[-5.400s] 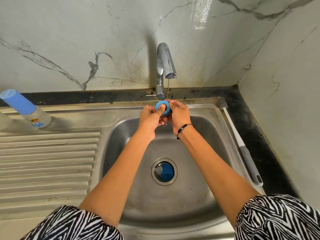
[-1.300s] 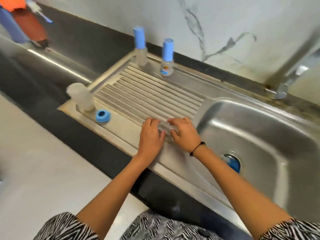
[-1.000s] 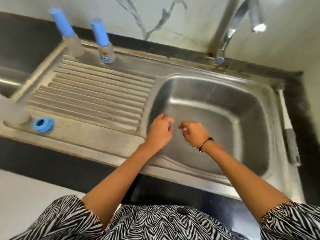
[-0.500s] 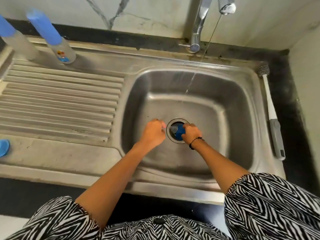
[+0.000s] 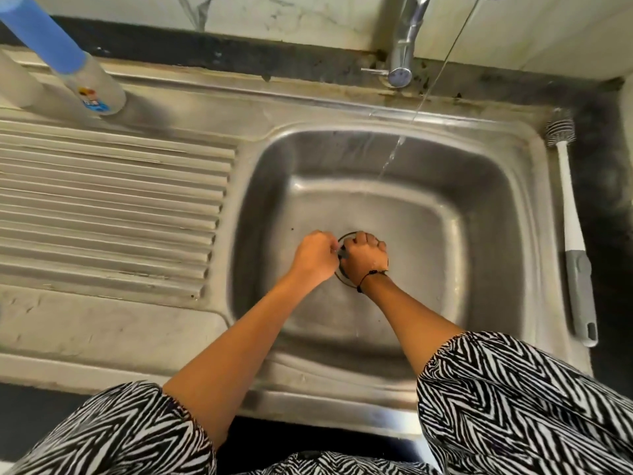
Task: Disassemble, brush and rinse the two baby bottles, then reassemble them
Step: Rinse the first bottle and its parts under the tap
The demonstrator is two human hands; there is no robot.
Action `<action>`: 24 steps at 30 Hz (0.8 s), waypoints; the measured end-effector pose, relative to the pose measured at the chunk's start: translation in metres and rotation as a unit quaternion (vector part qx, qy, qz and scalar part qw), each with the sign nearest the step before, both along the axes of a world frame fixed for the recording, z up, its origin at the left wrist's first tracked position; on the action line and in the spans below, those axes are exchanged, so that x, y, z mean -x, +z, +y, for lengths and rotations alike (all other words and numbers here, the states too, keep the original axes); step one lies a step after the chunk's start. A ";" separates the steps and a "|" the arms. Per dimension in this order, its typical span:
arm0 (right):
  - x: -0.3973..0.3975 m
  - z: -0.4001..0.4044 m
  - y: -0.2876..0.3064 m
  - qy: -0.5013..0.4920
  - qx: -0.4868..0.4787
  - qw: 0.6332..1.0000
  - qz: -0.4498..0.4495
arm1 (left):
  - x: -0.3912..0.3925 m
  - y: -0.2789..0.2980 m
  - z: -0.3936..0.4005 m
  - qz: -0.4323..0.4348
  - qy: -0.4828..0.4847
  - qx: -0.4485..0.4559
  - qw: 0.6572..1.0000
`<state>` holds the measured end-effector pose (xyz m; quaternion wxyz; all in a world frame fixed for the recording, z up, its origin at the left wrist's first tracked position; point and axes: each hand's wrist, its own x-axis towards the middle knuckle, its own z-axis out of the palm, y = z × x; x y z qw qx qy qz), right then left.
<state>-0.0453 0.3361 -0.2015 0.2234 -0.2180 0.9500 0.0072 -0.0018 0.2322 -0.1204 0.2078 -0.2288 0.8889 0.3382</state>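
Both hands down at sink (image 5: 507, 255) drain (image 5: 342, 281): right hand (image 5: 364, 258) fingers curled over drain, contents hidden; left hand (image 5: 317, 257) fingers bent beside it, grip unclear. Capped baby bottle (image 5: 77, 75) upright at far left. Bottle brush (image 5: 570, 221) on right rim.

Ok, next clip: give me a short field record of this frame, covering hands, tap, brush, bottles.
left hand: at the sink drain, fingers curled; what it holds is hidden
right hand: over the drain, fingers curled down; contents hidden
sink: steel basin, wet
tap: running, thin stream falling into the basin
bottle brush: lying on the right rim, untouched
capped bottle: blue cap, standing at the back of the drainboard
drainboard: ribbed, left of the basin
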 end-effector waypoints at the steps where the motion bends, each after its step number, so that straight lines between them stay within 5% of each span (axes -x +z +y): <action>1: 0.000 0.000 0.001 -0.002 0.008 1.000 0.008 | 0.001 0.001 0.000 0.001 0.008 -0.008 1.000; 4: 0.008 -0.001 0.014 -0.085 0.088 0.992 0.011 | 0.007 0.010 0.002 0.013 0.044 -0.042 0.998; 8: 0.036 -0.003 0.052 -0.239 0.286 0.927 -0.029 | 0.028 0.022 0.002 0.064 0.126 -0.132 0.981; 15: 0.083 0.004 0.128 -0.144 0.385 0.909 0.071 | 0.095 0.065 0.010 0.141 0.253 -0.357 0.888; 20: 0.094 0.013 0.164 -0.192 0.480 0.856 0.026 | 0.119 0.080 0.015 0.146 0.318 -0.443 0.825; 24: 0.099 0.019 0.166 -0.160 0.437 0.883 0.065 | 0.122 0.087 0.022 0.146 0.336 -0.569 0.736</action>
